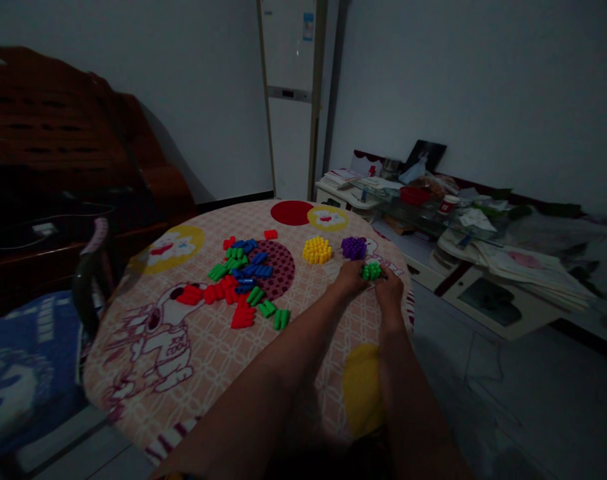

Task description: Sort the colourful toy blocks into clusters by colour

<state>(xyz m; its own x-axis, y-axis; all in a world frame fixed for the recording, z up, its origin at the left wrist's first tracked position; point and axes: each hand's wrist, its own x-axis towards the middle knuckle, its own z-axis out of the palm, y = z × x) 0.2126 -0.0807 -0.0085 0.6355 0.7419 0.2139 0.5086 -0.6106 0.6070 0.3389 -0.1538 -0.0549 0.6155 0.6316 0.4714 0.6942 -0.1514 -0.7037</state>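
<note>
My left hand [351,275] and my right hand [390,288] rest near the right side of the round table, one on each side of a small bunch of green plastic pieces [372,271]. Fingers of both hands curl in against the bunch, which stands packed together between them; the fingertips are partly hidden. Just beyond it sits a tight cluster of purple pieces [354,248]. To the left of that is a similar yellow cluster [317,250]. Loose red pieces [243,313], blue pieces [260,270] and green strips [282,319] lie scattered across the table's left half.
A patterned cloth covers the round table [223,373]. At left stand a wooden bench [48,147] and a chair with a blue cover [28,360]. A low cabinet [503,293] piled with papers and bags runs along the right wall. A tall white unit [290,140] fills the corner.
</note>
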